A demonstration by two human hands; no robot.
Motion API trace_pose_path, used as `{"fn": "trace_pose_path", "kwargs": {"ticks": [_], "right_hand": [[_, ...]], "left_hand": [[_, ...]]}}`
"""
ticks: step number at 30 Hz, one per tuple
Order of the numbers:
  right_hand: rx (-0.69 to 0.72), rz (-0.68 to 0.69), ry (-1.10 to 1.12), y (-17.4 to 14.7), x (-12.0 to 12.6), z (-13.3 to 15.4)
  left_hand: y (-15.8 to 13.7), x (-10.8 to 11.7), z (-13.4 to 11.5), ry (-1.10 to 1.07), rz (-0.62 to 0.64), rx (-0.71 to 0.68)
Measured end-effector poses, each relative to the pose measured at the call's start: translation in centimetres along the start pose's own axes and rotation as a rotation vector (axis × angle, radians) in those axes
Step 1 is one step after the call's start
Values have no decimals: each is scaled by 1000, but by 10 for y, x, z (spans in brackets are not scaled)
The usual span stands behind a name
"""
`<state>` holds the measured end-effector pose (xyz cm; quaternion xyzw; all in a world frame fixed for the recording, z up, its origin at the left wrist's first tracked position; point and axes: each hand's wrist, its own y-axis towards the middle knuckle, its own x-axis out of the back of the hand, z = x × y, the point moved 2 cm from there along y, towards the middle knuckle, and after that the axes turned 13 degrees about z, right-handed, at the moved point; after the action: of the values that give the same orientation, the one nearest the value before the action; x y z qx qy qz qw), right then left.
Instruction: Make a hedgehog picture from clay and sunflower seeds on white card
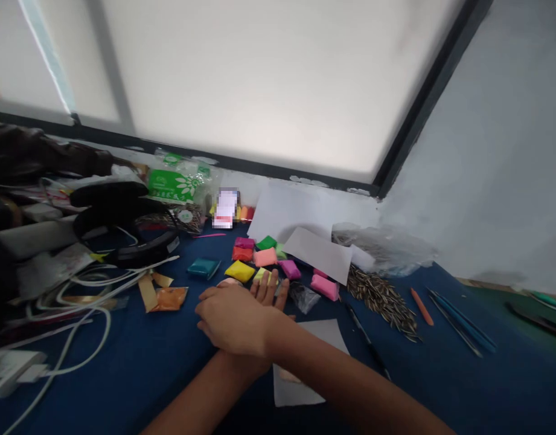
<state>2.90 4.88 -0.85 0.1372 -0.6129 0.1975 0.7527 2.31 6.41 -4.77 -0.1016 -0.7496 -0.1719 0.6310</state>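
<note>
My forearms cross over the blue tabletop (137, 368). My left hand (271, 296) reaches in from underneath, its visible fingers stretched out and apart beside a yellow clay packet (239, 271). Over it lies my right hand (235, 314), back upward. Its fingers curve down and are mostly hidden, as is whatever may lie between the palms. A pale pink lump (230, 281) peeks out just beyond the right hand. Several coloured clay packets surround them, including a pink packet (325, 287) and a teal packet (204, 267). Under my right forearm lies white paper (296, 396) with a flat peach piece (287, 376).
White cables (105, 326) and a charger (15, 371) clutter the left, near an orange packet (169, 298). A phone (226, 208) stands at the back. On the right are sunflower seeds (381, 299), a black pen (366, 335), an orange stick (421, 307) and blue tweezers (463, 320).
</note>
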Motion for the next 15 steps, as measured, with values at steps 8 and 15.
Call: {"fn": "trace_pose_path", "kwargs": {"ticks": [8, 15], "right_hand": [[494, 265, -185, 51, 16, 45], [437, 253, -230, 48, 25, 53]], "left_hand": [[-16, -5, 3, 84, -58, -1], [-12, -14, 8, -9, -65, -53]]}}
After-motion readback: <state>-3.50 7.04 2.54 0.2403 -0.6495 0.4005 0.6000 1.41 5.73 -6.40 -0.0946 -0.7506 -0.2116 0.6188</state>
